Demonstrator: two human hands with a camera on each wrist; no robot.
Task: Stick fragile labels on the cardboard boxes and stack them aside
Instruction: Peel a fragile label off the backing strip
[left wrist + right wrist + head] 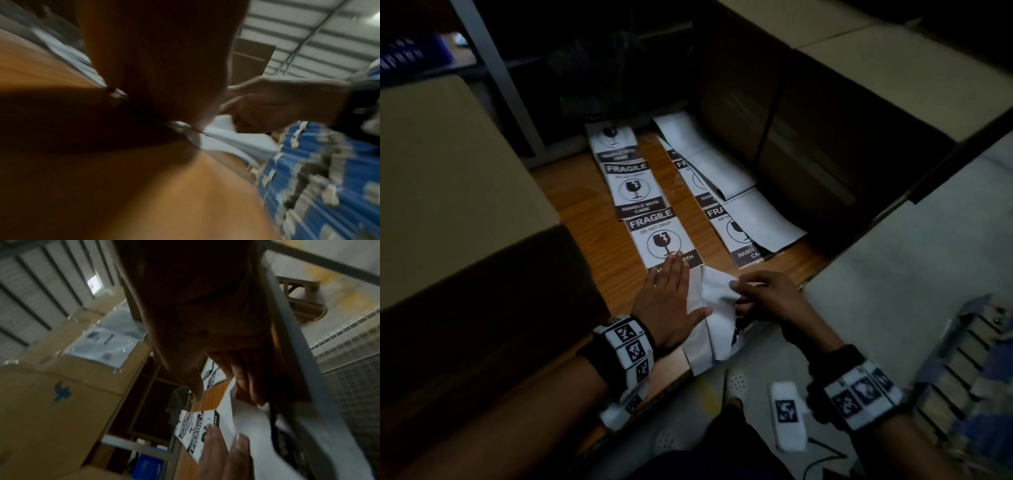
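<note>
A strip of black-and-white FRAGILE labels point(650, 233) lies along the wooden table point(585, 219). My left hand point(674, 284) presses flat on the strip's near end, fingers straight. Just to its right, my right hand point(738, 291) pinches a lifted, crumpled fold of white label paper point(714, 308) at the table's near edge. In the right wrist view the curled right-hand fingers point(242, 369) hold the white paper point(257, 426), with the left-hand fingertips point(216, 443) lying on a printed label point(195, 423). Whether that fold is a label or its backing is unclear. The left wrist view is blurred.
A second label strip point(726, 219), partly covered by blank white sheets point(719, 171), lies to the right. Large cardboard boxes flank the table at left point(448, 178), back right point(893, 68) and near right point(914, 260). A blue patterned stack point(969, 377) sits low right.
</note>
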